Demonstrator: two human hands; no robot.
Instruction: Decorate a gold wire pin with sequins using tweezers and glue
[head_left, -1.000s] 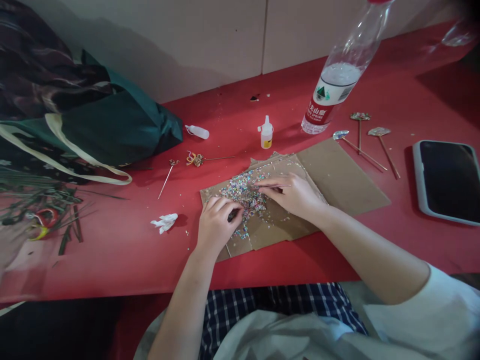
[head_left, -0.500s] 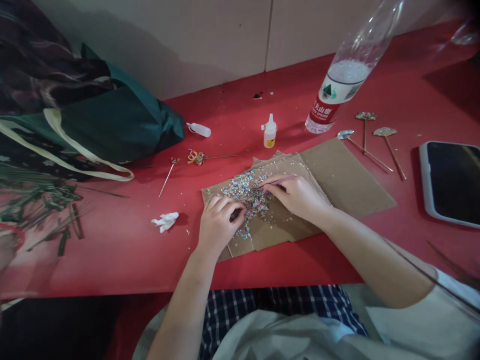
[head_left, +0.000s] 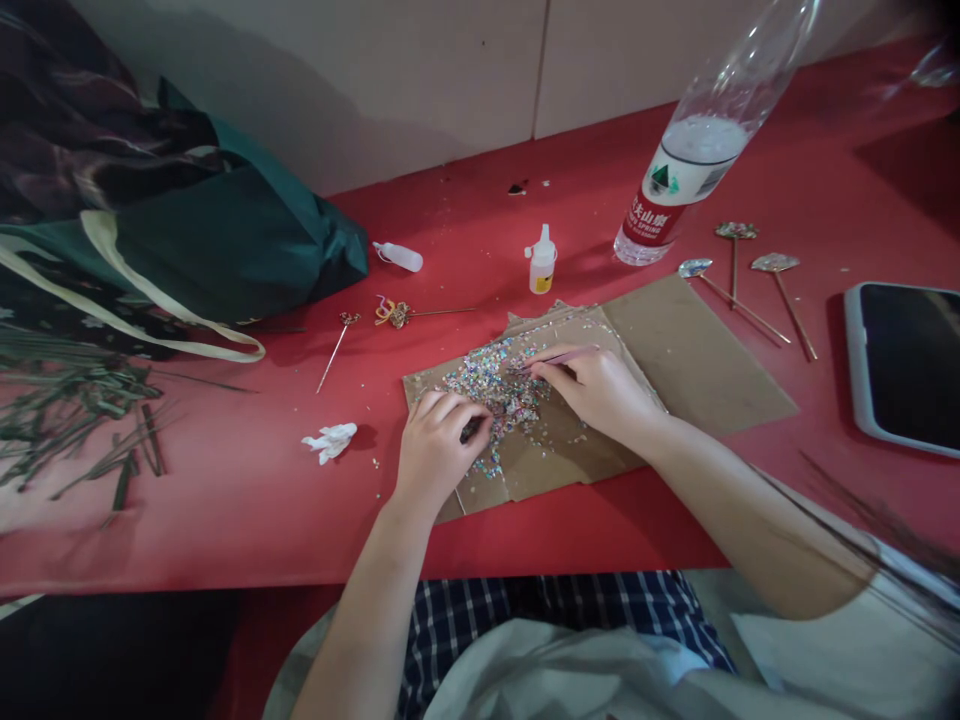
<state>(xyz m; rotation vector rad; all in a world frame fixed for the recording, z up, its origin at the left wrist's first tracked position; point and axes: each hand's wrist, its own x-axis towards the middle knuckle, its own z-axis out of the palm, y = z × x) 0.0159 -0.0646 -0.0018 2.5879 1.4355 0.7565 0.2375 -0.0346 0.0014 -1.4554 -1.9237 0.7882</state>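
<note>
In my right hand [head_left: 607, 388] is a slim pinkish pair of tweezers [head_left: 566, 356], pinched between thumb and fingers. Its tip points left into a spread of small glittering beads or sequins [head_left: 491, 375] in mixed colours. They lie on a sheet of brown cardboard [head_left: 570, 460] on the red table. My left hand [head_left: 439, 445] rests on the cardboard's left part, at the edge of the pile, its thumb and fingers curled together. Whatever they hold is hidden. Behind the cardboard stands a small glue bottle [head_left: 541, 268] with a pointed nozzle.
Another small white bottle [head_left: 401, 258] lies on its side, near decorated hairpins [head_left: 401, 315] and crumpled tissue [head_left: 330, 442]. A water bottle [head_left: 652, 215], several ornamented sticks [head_left: 775, 262] and a phone [head_left: 911, 365] are right. A green bag [head_left: 277, 230] and green strips [head_left: 82, 400] occupy the left.
Another person's hand with a red band at the left edge has gone out of view. My right hand has barely shifted; my left hand stays in place.
</note>
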